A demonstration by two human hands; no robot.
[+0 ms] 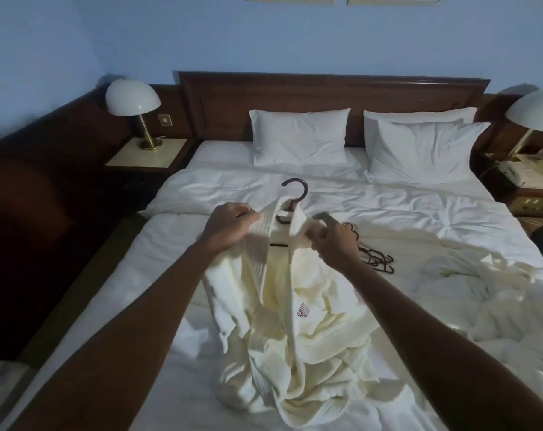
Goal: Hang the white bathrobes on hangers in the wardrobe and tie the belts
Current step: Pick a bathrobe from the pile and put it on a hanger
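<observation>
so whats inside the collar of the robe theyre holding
A dark hanger: its hook sticks out above the collar of the bathrobe, gripped at each shoulder by the left hand and right hand. The hanger's arms are covered by cloth.

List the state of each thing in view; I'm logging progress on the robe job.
Bathrobe: on a hanger, collar held up, rest crumpled on the bed.
Hanger: inside the robe, hook sticking out.
Spare hangers: loose on the bed.
Second robe: crumpled, unhung.
Left hand: grips the collar.
Right hand: grips the collar.
Lamps: off.
Pillows: propped against the headboard.
</observation>
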